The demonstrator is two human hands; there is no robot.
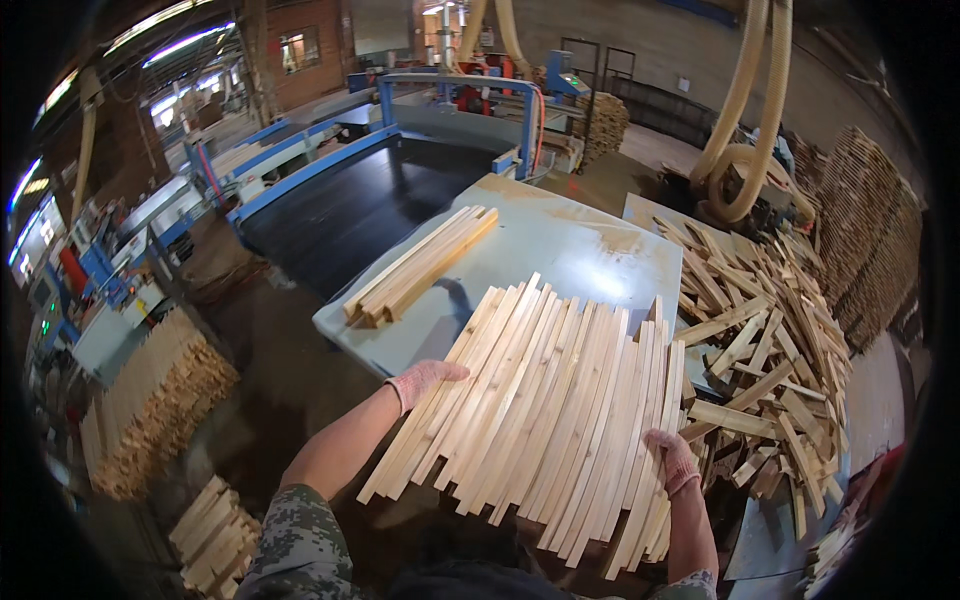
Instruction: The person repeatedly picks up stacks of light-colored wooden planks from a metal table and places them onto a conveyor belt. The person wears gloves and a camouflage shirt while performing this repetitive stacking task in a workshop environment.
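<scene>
Wooden strips form a row over the near side of the worktop, long axes running away from the person, leaning right, near ends jutting past it. The left hand and right hand have fingers clamped on the row's opposite sides.

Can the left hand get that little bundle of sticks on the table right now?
Probably yes, if it lets go first: the left hand holds the edge of the wide row of sticks. The small bundle lies ahead on the grey table, with nothing seeming to block the way.
</scene>
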